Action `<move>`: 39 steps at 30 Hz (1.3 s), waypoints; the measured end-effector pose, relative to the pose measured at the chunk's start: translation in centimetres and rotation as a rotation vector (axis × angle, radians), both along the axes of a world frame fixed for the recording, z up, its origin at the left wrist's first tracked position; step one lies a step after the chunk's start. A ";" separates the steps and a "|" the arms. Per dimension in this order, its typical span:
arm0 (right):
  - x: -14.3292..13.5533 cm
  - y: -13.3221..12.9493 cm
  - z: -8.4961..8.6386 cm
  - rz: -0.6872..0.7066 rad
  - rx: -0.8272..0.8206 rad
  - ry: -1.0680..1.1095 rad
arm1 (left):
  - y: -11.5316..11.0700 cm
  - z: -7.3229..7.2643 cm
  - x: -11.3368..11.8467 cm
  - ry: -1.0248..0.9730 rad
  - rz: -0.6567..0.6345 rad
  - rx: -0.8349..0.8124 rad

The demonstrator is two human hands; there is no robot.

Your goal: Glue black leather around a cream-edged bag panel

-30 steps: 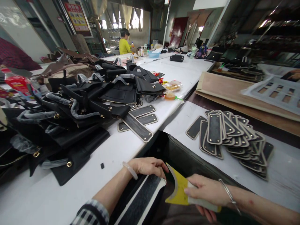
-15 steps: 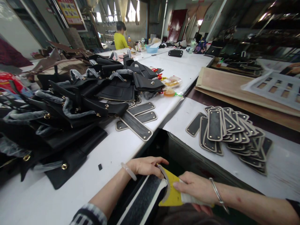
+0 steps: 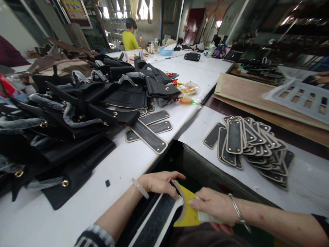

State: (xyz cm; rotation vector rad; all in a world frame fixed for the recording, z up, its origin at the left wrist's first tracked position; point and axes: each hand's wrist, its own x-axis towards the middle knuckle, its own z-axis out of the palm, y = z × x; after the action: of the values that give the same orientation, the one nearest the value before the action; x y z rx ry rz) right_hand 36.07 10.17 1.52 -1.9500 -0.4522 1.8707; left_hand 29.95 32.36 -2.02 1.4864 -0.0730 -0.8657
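Head view, low in front of the person: the left hand (image 3: 159, 181) rests with curled fingers on the rounded end of a long black panel with a cream border (image 3: 156, 219), pinning it down in the gap between 2 white tables, while the right hand (image 3: 214, 206) grips a yellow scraper (image 3: 187, 212) firmly between thumb and fingers, its curved edge lying against the panel's end just beside the left fingertips. On the left table (image 3: 123, 168) a large heap of black bag parts (image 3: 77, 113) sprawls, with 3 flat black panels (image 3: 150, 132) at its edge. On the right table (image 3: 205, 123) sits a fanned pile of matching panels (image 3: 252, 144). Far back, a person in yellow (image 3: 129, 39) sits at the bench
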 end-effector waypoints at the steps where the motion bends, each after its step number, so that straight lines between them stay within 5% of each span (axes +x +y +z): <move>1: 0.0 0.0 0.0 -0.005 0.005 0.009 | 0.0 0.0 0.0 -0.007 0.001 0.001; 12: -0.9 0.1 -0.4 -0.038 -0.034 -0.027 | -0.1 0.1 -0.1 0.002 0.020 -0.017; 29: -2.8 0.1 -1.6 -0.187 -0.031 0.057 | -0.3 -1.7 -0.2 -0.035 0.061 -0.078; 39: -4.5 1.1 -2.0 -0.285 0.020 0.074 | -0.2 -1.5 -0.7 0.022 0.203 -0.180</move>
State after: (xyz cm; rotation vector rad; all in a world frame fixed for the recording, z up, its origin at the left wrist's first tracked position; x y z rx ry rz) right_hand 31.52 11.22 -0.46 -1.8172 -0.1589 1.7404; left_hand 29.22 32.20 -3.49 1.2913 0.0162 -0.6929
